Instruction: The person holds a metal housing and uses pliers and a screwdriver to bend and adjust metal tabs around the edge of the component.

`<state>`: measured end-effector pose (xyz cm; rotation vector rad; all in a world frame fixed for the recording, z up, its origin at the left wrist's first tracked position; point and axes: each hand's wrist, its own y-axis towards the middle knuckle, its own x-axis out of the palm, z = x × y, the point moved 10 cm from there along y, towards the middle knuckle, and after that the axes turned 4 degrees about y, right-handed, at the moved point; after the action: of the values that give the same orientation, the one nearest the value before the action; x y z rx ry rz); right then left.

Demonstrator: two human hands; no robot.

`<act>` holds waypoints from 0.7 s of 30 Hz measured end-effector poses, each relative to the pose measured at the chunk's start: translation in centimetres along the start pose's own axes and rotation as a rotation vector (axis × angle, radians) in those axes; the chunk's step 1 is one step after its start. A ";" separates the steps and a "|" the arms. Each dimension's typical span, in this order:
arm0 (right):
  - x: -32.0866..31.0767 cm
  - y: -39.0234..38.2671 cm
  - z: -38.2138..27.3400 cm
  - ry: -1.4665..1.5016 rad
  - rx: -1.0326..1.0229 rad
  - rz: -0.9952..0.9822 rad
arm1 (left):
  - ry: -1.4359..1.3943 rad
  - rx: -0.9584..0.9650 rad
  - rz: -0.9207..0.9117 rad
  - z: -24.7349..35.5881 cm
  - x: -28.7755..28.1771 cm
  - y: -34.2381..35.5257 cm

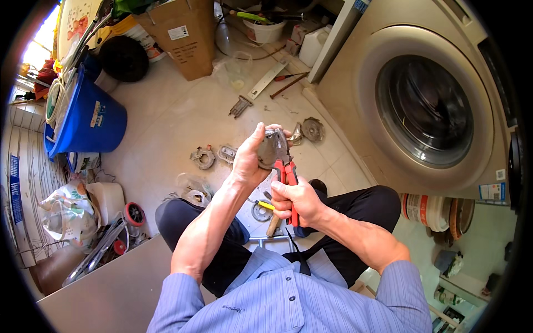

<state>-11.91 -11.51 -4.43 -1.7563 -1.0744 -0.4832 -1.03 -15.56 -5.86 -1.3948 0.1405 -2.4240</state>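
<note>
Centre of frame: left hand (250,158) is wrapped tight round a grey metal part (271,149), thumb up along its side. Right hand (294,201) is closed on the red handles of the pliers (288,180), whose nose meets the part's lower edge; can't tell exactly what the nose bites on.

Risks, as a judgement: part is held in mid-air above the knees w/ no support, so a hard squeeze could make the pliers slip off and jab the left palm or thumb. If the part pops free it likely drops onto the tiled floor (166,122) or the lap.

Around: more metal pieces (202,157) on the floor just left of centre, a round disc (312,129) just right of the hands. Washing machine (422,105) fills the upper right, blue tub (91,119) upper left, cardboard box (186,33) top centre. A wooden-handled tool (273,225) and yellow-handled screwdriver (265,205) lie under the hands. Nothing blocks the hands themselves.
</note>
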 end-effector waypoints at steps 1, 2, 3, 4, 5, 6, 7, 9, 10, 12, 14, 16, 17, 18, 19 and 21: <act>0.3 -0.1 0.0 0.021 -0.004 -0.039 | 0.000 -0.001 -0.001 0.1 0.1 0.0; 0.7 -0.1 0.0 0.041 -0.009 -0.078 | -0.014 -0.004 -0.015 0.2 0.4 0.0; 0.9 -0.2 0.0 0.040 -0.009 -0.079 | -0.026 -0.004 -0.029 0.3 0.6 0.0; 1.0 -0.2 0.0 0.056 -0.006 -0.057 | -0.026 -0.002 -0.029 0.4 0.7 -0.1; 1.0 -0.2 0.0 0.073 -0.004 -0.035 | -0.030 -0.001 -0.042 0.5 0.8 -0.2; 1.1 -0.3 0.0 0.069 -0.005 -0.036 | -0.034 0.000 -0.055 0.6 1.1 -0.2; 1.4 -0.4 -0.1 0.059 -0.009 -0.064 | -0.035 0.003 -0.057 0.6 1.1 -0.3; 1.8 -0.6 -0.1 0.045 -0.014 -0.094 | -0.054 0.008 -0.112 0.8 1.6 -0.4; 2.0 -0.7 0.0 0.049 -0.012 -0.107 | -0.053 0.011 -0.113 0.9 1.4 -0.4; 2.4 -0.9 0.0 0.047 -0.013 -0.124 | -0.067 -0.006 -0.186 0.7 1.8 -0.5; 2.6 -1.1 0.1 0.043 -0.009 -0.130 | -0.073 0.002 -0.224 0.7 1.8 -0.4; 2.6 -1.3 0.2 0.043 -0.009 -0.131 | -0.080 0.004 -0.264 0.8 2.2 -0.3; 2.8 -1.5 0.0 0.029 -0.016 -0.126 | -0.090 0.010 -0.308 0.9 2.6 -0.2; 3.2 -1.6 -0.1 0.016 -0.022 -0.122 | -0.099 0.018 -0.350 1.1 3.0 -0.3; 3.5 -1.8 0.0 0.017 -0.020 -0.125 | -0.096 0.019 -0.347 1.1 2.8 -0.2; 3.7 -2.0 0.1 0.045 -0.025 -0.091 | -0.144 0.011 -0.427 1.1 3.4 -0.4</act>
<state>-11.60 -9.54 -0.71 -1.7152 -1.1238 -0.5920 -1.72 -16.28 -2.35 -1.7344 -0.2287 -2.6311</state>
